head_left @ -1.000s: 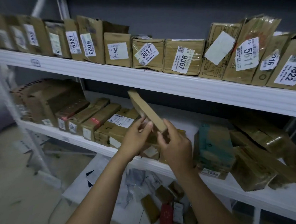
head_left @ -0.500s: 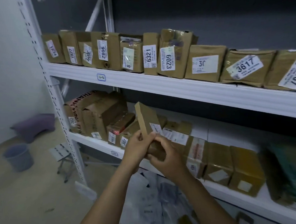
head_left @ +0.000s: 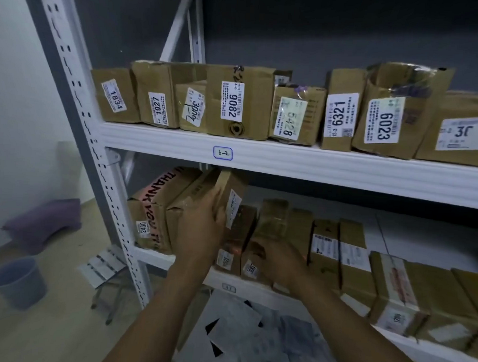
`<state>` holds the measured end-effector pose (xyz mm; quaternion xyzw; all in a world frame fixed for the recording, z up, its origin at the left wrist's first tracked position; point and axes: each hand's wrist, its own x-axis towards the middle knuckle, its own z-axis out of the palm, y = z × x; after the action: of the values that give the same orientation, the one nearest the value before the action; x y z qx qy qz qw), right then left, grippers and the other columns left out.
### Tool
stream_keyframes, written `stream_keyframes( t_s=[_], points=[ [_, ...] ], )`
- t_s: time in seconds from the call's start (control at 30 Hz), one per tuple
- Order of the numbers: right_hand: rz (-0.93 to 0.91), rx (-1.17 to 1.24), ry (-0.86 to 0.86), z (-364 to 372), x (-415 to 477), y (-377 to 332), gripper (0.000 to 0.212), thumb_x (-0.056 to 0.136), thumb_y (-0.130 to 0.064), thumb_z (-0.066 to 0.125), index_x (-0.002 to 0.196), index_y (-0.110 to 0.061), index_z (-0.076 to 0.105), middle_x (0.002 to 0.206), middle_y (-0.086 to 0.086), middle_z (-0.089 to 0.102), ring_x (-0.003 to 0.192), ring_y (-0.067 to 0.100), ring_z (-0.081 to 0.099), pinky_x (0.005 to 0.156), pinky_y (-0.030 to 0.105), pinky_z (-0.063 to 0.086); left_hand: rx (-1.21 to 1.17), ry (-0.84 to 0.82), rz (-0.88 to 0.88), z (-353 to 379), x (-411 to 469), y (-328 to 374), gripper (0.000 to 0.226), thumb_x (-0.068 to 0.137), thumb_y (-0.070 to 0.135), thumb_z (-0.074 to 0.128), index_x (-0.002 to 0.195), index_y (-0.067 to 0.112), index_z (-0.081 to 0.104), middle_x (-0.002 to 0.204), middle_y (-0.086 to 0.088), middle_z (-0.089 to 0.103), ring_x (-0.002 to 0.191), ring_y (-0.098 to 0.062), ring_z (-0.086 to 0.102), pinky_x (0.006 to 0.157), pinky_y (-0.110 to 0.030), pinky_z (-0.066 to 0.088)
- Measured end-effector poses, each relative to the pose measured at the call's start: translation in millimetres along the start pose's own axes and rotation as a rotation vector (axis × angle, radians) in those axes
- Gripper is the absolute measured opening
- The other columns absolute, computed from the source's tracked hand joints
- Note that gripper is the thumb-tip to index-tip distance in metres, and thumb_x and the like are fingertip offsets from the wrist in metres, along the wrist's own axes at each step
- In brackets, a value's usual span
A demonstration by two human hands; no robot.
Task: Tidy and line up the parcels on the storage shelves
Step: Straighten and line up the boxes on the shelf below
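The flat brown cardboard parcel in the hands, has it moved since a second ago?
Yes. The parcel went left along the lower white metal shelf; the left hand now holds it against the large brown box at its left end.

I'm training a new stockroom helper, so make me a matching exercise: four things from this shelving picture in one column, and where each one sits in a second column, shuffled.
Things
1. parcel 1834
2. parcel 6321
3. bucket
4. parcel 2490

Places
A. on the floor, left of the rack
B. lower shelf, left end
C. upper shelf, left end
D. upper shelf, between parcel 5428 and parcel 6023

Pairs: 1-C, 2-D, 3-A, 4-B
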<state>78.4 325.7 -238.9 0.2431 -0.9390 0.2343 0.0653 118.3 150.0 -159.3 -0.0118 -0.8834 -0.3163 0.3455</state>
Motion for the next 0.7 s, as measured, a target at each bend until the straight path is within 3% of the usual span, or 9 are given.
stream_keyframes(
  t_s=[0.13, 0.2, 0.27, 0.33, 0.4, 0.43, 0.7],
  points=[
    [-0.083, -0.16, -0.021, 12.7, 40.5, -9.4, 0.049, 0.098, -0.042, 0.05, 0.142, -0.022, 0.046, 0.146, 0.005, 0.044, 0.122, 0.026, 0.05, 0.098, 0.031, 0.044, 0.083, -0.016, 0.079, 4.9, 17.9, -19.2, 0.05, 0.083, 0.002, 0.058, 0.13, 0.019, 0.059, 0.086, -0.013, 0.07, 0.075, -0.03, 0.064, 0.063, -0.039, 0.053],
    [-0.094, -0.204, -0.1, 22.0, 57.4, -12.4, 0.052, 0.1, -0.04, 0.045, 0.149, -0.023, 0.036, 0.156, 0.007, 0.029, 0.137, 0.027, 0.035, 0.108, 0.03, 0.031, 0.115, -0.02, 0.119, 9.6, 23.3, -26.2, 0.057, 0.081, -0.001, 0.06, 0.134, 0.019, 0.056, 0.089, -0.015, 0.071, 0.074, -0.031, 0.064, 0.062, -0.039, 0.054],
    [-0.071, -0.253, -0.17, 31.4, 63.9, -11.0, 0.055, 0.1, -0.04, 0.043, 0.151, -0.024, 0.031, 0.159, 0.009, 0.022, 0.144, 0.03, 0.024, 0.112, 0.039, 0.028, 0.165, -0.048, 0.15, 15.1, 27.8, -32.3, 0.056, 0.081, -0.001, 0.059, 0.134, 0.018, 0.056, 0.093, -0.017, 0.069, 0.077, -0.033, 0.064, 0.062, -0.034, 0.051],
    [-0.089, -0.303, -0.171, 36.3, 62.4, -6.3, 0.053, 0.094, -0.045, 0.041, 0.142, -0.024, 0.048, 0.15, 0.014, 0.04, 0.135, 0.035, 0.042, 0.1, 0.05, 0.044, 0.182, -0.085, 0.136, 19.6, 31.8, -38.0, 0.042, 0.083, 0.001, 0.057, 0.123, 0.014, 0.063, 0.098, -0.018, 0.068, 0.084, -0.035, 0.063, 0.064, -0.031, 0.046],
    [-0.049, -0.313, -0.186, 40.2, 55.4, 3.2, 0.052, 0.086, -0.049, 0.04, 0.127, -0.027, 0.062, 0.131, 0.011, 0.06, 0.111, 0.032, 0.064, 0.077, 0.047, 0.057, 0.209, -0.095, 0.134, 25.3, 34.3, -43.2, 0.032, 0.085, 0.002, 0.058, 0.114, 0.011, 0.067, 0.096, -0.019, 0.068, 0.085, -0.036, 0.063, 0.065, -0.033, 0.049],
    [-0.038, -0.313, -0.159, 42.8, 52.5, 8.0, 0.051, 0.085, -0.049, 0.04, 0.124, -0.028, 0.064, 0.127, 0.009, 0.064, 0.104, 0.028, 0.068, 0.074, 0.044, 0.057, 0.226, -0.105, 0.139, 29.0, 34.5, -45.1, 0.03, 0.085, 0.003, 0.058, 0.112, 0.011, 0.067, 0.094, -0.019, 0.067, 0.084, -0.036, 0.063, 0.064, -0.034, 0.049],
    [-0.001, -0.315, -0.109, 39.0, 40.0, 8.7, 0.049, 0.084, -0.051, 0.039, 0.12, -0.032, 0.067, 0.118, 0.003, 0.069, 0.09, 0.02, 0.071, 0.074, 0.038, 0.057, 0.226, -0.264, 0.076, 65.7, 23.2, -53.9, 0.027, 0.095, 0.011, 0.052, 0.121, 0.008, 0.059, 0.105, -0.014, 0.066, 0.088, -0.031, 0.064, 0.071, -0.035, 0.051]
  ],
)
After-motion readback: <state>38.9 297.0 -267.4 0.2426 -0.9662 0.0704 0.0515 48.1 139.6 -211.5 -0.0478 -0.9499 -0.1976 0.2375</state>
